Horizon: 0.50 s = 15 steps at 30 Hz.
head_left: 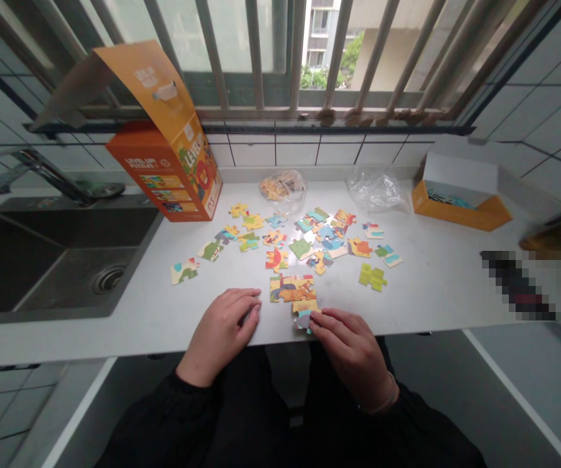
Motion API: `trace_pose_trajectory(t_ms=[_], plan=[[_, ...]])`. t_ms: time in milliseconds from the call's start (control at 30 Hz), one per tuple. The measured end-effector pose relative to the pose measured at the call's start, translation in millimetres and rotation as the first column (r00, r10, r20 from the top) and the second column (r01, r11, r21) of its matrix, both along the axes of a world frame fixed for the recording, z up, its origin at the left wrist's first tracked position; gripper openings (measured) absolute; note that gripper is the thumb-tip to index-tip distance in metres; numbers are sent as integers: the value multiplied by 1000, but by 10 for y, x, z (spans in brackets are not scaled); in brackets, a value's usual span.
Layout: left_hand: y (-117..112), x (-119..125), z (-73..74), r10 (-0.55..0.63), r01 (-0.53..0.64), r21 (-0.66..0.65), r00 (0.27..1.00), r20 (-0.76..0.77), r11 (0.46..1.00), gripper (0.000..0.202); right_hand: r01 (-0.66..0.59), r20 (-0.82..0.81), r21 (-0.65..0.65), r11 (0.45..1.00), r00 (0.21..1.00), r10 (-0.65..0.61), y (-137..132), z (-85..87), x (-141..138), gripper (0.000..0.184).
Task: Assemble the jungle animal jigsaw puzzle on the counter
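Touching lowest piece [302, 319] of puzzle section [292, 288]: right hand [351, 344], whether pinching cannot tell. Left hand [225, 329]: empty, resting on counter [426, 286]. Done: small section, joined, near front edge. Remaining: many scattered pieces [301, 247] beyond.

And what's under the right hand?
The right hand partly covers the right side of a grey-and-teal puzzle piece, whose left side shows. The covered part, and anything beneath the palm, can't be seen.

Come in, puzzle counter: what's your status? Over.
Left hand resting on counter. Right hand touching nearest puzzle piece. Loose pieces scattered beyond; nothing seen blocking either hand.
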<state>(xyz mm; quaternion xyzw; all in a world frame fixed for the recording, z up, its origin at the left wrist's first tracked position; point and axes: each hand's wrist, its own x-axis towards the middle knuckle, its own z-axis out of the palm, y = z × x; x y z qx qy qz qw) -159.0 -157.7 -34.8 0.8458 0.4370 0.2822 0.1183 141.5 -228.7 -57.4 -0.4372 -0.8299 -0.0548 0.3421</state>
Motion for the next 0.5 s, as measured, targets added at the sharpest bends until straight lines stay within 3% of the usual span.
trace_pose_trajectory(t_ms=[233,500], plan=[[1,7,-4,0,0,-7,1000,2,1000,14,18,4,-4,1000,1000,-18,-1,1,12,23],[3,-3,-12,4,-4,-12,1000,-5,1000,16,3,13,-104,995,1000,-1,13,1,41,31]])
